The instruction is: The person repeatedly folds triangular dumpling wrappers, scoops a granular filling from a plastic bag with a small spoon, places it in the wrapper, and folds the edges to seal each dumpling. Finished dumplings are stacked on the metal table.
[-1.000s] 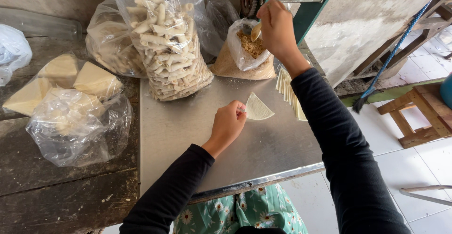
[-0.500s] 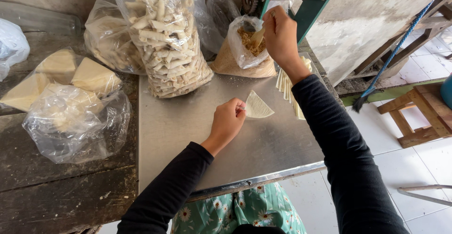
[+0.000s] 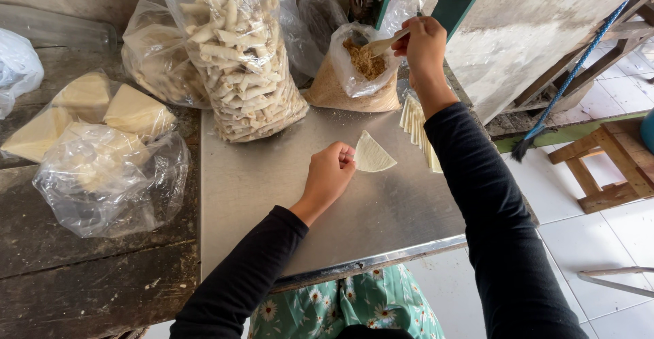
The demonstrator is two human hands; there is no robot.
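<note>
Centre of frame: left hand point(image 3: 332, 173), fingers curled, pinned the pale triangular pastry wrapper point(image 3: 372, 155) flat on the steel table point(image 3: 272, 196). Upper centre: right hand point(image 3: 424, 42) gripped a pale wooden spoon point(image 3: 385, 43) in the bag of brown crumb filling point(image 3: 361, 70). Modest scoops would likely fold cleanest.

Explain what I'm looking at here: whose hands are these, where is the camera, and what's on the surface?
No machine: a person's two bare hands, seen from a camera on their head looking down. The left hand pins a triangular wrapper to the metal table. The right hand holds a spoon in a bag of brown crumbly filling. A stack of wrappers lies beside it. Behind stands a bag of finished rolls; left, bagged wrappers.
</note>
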